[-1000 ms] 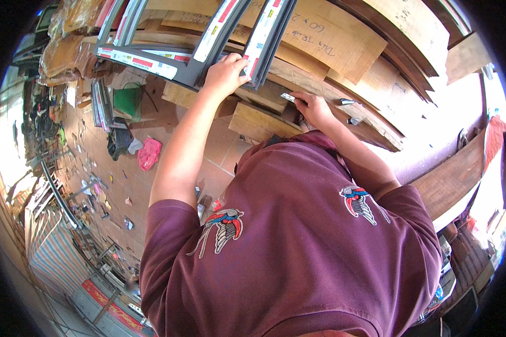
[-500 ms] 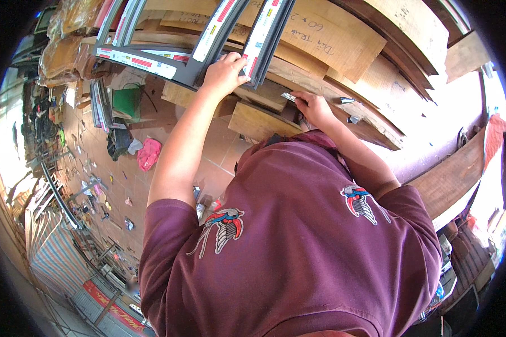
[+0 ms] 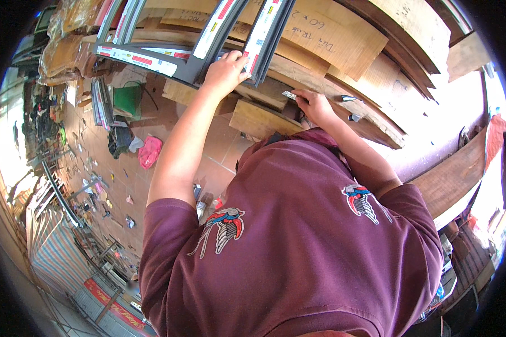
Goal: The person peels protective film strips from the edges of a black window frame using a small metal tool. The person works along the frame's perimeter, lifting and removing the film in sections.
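My left hand (image 3: 226, 74) lies at the near right corner of a dark grey frame (image 3: 192, 72), its fingers curled over the edge between two long bars. White protective strips with coloured print cover the frame's faces. Between the thumb and fingers of my right hand (image 3: 316, 106) is a small flat silvery piece (image 3: 289, 95), whose exact kind I cannot make out. That hand is closed, close to the edge of a wooden board (image 3: 371, 123), with part of it hidden from view.
Stacked wooden boards (image 3: 331, 42) fill the far side, some with handwriting. Below the frame lies a loose plank (image 3: 261, 121). A pink bag (image 3: 149, 152), a green container (image 3: 127, 101) and scattered small items lie on the tiled floor (image 3: 208, 151) to the left.
The view has shifted very slightly. Both hands keep nearly the same places and the same grips.
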The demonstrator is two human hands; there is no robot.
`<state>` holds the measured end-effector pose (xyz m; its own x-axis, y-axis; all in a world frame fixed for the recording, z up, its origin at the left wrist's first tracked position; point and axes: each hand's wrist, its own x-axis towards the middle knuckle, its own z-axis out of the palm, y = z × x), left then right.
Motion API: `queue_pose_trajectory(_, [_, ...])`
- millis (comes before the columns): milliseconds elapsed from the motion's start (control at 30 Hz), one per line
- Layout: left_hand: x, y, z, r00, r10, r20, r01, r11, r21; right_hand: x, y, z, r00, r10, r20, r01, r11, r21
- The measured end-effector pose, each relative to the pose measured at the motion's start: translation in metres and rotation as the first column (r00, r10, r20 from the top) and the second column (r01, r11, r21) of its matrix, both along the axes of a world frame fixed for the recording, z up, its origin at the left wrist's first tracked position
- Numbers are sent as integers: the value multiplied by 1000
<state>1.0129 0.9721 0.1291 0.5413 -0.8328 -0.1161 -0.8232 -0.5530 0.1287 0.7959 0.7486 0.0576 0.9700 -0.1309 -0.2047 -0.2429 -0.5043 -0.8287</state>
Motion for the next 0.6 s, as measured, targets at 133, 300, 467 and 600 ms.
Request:
queue_pose_trajectory(133, [-3, 7, -12, 997, -3, 71, 9, 997, -76, 2, 0, -4, 999, 9, -50, -8, 1000, 19])
queue_pose_trajectory(300, [-1, 12, -27, 999, 26, 30, -21, 987, -161, -3, 0, -1, 1000, 16, 26, -16, 1000, 5])
queue_pose_trajectory(467, [-11, 11, -17, 998, 42, 42, -36, 993, -116, -5, -2, -4, 1000, -2, 7, 2, 1000, 4])
queue_pose_trajectory(600, [-11, 10, -15, 998, 65, 5, -64, 992, -106, -8, -3, -3, 1000, 8, 19, -8, 1000, -9])
